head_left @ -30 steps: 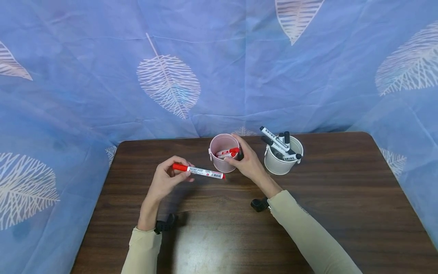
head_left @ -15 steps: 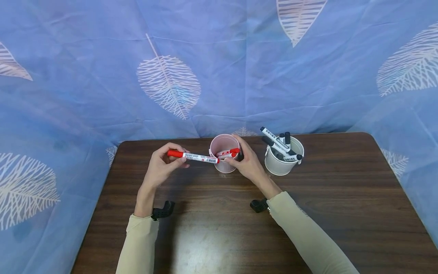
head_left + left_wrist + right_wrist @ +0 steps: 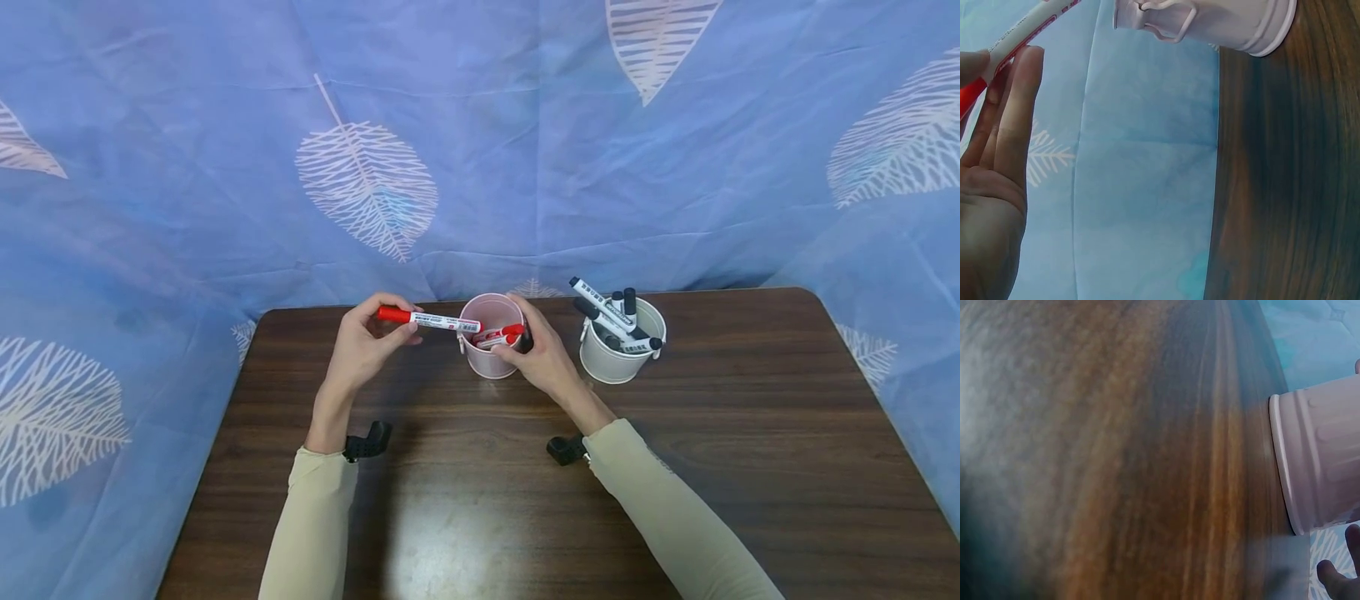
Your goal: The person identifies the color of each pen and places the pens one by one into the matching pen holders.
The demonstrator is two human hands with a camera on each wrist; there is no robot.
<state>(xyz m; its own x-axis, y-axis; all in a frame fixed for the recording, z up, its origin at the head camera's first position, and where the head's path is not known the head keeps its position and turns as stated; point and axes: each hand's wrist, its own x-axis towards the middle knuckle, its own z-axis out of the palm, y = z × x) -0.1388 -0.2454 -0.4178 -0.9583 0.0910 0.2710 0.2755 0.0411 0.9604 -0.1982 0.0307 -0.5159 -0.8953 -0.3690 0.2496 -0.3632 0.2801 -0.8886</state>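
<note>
My left hand [image 3: 362, 346] pinches a red-capped whiteboard marker [image 3: 431, 320] between thumb and fingers. The marker points right, and its far end overlaps the left rim of a small pink bucket [image 3: 491, 365]. Inside that bucket lie a few red markers [image 3: 501, 335]. On the bucket's right side, my right hand [image 3: 547, 354] holds it, thumb at the front rim and a finger reaching round the back. The left wrist view shows the held marker [image 3: 1022, 37] above the level of the bucket [image 3: 1229, 22]. In the right wrist view the bucket [image 3: 1322, 456] stands upright on the table, fingertips [image 3: 1332, 578] beside it.
A white bucket [image 3: 611, 367] with several black markers [image 3: 602, 304] stands right of my right hand, some poking above its rim. The dark wooden table [image 3: 675, 450] ends just behind both buckets, where a blue leaf-print cloth [image 3: 487, 167] hangs.
My left hand has moved up and then right with the red marker, bringing its end from in front of the pink bucket to over its rim. The right hand stays on the bucket.
</note>
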